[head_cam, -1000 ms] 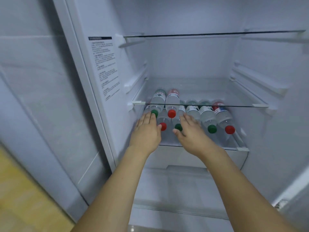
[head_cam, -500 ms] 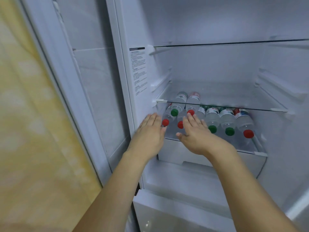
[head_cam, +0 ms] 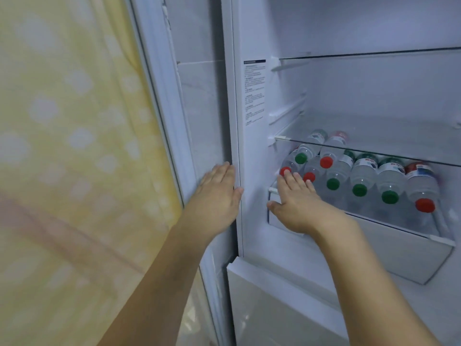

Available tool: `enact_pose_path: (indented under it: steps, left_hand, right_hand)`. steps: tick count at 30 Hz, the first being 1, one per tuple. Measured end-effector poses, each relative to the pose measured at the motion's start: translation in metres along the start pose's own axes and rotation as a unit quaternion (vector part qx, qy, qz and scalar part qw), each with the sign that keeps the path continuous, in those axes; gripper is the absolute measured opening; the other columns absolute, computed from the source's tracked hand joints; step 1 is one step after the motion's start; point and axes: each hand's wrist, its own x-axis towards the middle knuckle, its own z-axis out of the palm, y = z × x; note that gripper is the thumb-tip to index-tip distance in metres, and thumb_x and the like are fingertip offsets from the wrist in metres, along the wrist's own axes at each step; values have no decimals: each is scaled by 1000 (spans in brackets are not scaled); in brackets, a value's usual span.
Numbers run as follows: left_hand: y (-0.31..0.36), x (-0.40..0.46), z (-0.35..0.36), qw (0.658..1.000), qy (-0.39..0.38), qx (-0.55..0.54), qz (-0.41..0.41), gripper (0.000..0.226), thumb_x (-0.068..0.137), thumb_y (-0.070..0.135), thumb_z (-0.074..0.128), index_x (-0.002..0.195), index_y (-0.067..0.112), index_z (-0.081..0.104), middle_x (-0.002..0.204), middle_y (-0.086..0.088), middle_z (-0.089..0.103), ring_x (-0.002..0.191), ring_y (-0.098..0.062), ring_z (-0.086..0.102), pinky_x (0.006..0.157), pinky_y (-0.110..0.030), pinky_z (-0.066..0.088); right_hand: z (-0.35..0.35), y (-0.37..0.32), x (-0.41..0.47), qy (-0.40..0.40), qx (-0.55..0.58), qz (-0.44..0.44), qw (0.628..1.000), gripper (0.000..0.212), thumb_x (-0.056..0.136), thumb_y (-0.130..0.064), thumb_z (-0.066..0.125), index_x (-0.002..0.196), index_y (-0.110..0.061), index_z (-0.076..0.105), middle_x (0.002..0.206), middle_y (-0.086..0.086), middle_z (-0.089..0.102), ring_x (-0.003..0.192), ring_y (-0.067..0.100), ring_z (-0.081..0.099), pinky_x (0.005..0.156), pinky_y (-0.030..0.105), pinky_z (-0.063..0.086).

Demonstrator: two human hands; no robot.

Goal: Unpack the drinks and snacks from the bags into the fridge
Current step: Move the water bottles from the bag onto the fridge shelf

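Bottles (head_cam: 364, 176) of water lie on their sides in the fridge (head_cam: 252, 151), caps facing outward, on the lower shelf (head_cam: 439, 237) just under a glass shelf (head_cam: 399, 146). Six lie in a row along the bottom, with red caps at the two left places and at the far right, and green caps on the three between. Two more bottles rest on top of the left end of the row, one with a green cap (head_cam: 300, 158) and one with a red cap (head_cam: 326, 162) beside it. Higher up, a second glass shelf (head_cam: 361, 54) spans the compartment, and a printed label (head_cam: 254, 92) is stuck on the inner left wall.

The left hand (head_cam: 219, 196) is outside the compartment, fingers straight and together, lying flat against the fridge's left front edge and holding nothing. The right hand (head_cam: 296, 203) reaches to the left front corner of the lower shelf, fingers straight and slightly spread, with the fingertips (head_cam: 287, 174) at the two lowest red caps; it grips nothing. To the left hangs a yellow curtain (head_cam: 69, 146) with pale spots.
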Motion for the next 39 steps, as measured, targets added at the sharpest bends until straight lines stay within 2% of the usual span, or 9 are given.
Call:
enact_pose_path:
  steps: [3,15,19,24,29,39]
  left_hand:
    - [-4,-19,-13,1000,20,8,-15,57,106,35,27,155,11,13,164,-4,9,151,-16,2,122,-29,-2]
    - [-39,-119,-71,988,57,66,-128,58,105,34,27,155,10,12,164,-5,10,151,-18,2,122,-34,2]
    - [-49,-153,-86,972,78,131,-179,60,105,36,26,155,9,11,164,-6,10,151,-19,5,122,-37,7]
    - [-45,-196,-106,956,94,141,-238,60,105,38,23,156,11,5,164,-3,2,151,-16,-1,121,-32,-1]
    - [-44,-247,-129,928,92,162,-321,61,105,39,20,156,14,-1,164,0,-6,150,-14,-8,121,-30,-5]
    - [-46,-340,-163,851,108,195,-475,62,105,39,25,156,11,3,164,-4,-1,151,-19,-2,121,-34,0]
  right_hand:
    - [1,-19,-7,-3,-4,-26,1000,69,104,-40,27,154,-10,-10,160,8,-20,148,24,-19,118,38,-11]
    - [14,-116,-37,-53,-9,-164,985,70,104,-41,28,153,-12,-13,159,6,-23,147,20,-20,118,36,-11]
    - [17,-151,-50,-84,-27,-214,973,71,104,-42,28,153,-13,-13,159,6,-23,147,21,-20,118,37,-11]
    - [22,-189,-66,-92,-27,-272,958,72,104,-42,30,153,-13,-15,159,5,-25,147,20,-20,118,35,-10]
    - [27,-218,-92,-99,-61,-332,936,72,104,-42,28,153,-12,-16,159,6,-26,147,20,-20,118,36,-9]
    - [37,-296,-162,-105,-91,-500,855,69,104,-39,28,154,-12,-12,160,3,-24,148,17,-19,120,35,-9]
